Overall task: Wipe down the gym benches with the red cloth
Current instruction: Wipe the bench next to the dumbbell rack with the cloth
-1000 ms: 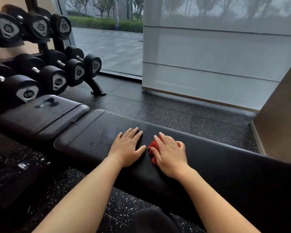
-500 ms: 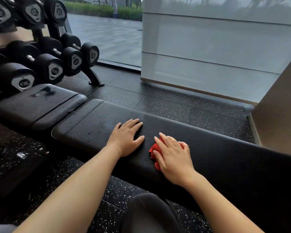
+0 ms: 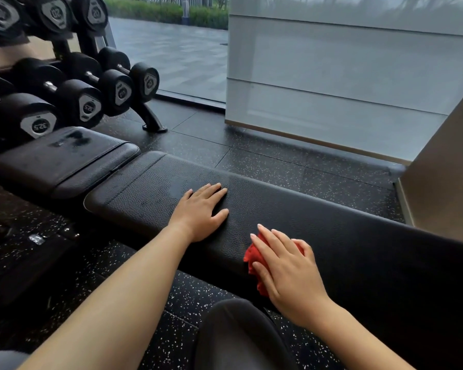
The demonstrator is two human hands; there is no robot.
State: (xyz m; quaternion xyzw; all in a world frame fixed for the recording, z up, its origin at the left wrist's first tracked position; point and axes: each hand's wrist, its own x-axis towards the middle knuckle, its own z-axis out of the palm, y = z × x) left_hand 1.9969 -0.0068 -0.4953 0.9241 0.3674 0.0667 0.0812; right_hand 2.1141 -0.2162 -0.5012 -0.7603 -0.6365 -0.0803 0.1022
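Head view: bench [image 3: 332,225], black pad. Left hand [image 3: 202,213] flat on it, fingers straight, together. Right hand [image 3: 286,268] flat on red cloth [image 3: 253,259] at near edge, fingers slightly spread.

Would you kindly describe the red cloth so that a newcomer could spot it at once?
Find the long black bench pad running near the dumbbell rack. At its near edge, the right hand presses a crumpled cloth. It is the only red thing among black gear.

left hand [image 3: 202,212] flat, right hand [image 3: 286,271] palm-down, fingers straight
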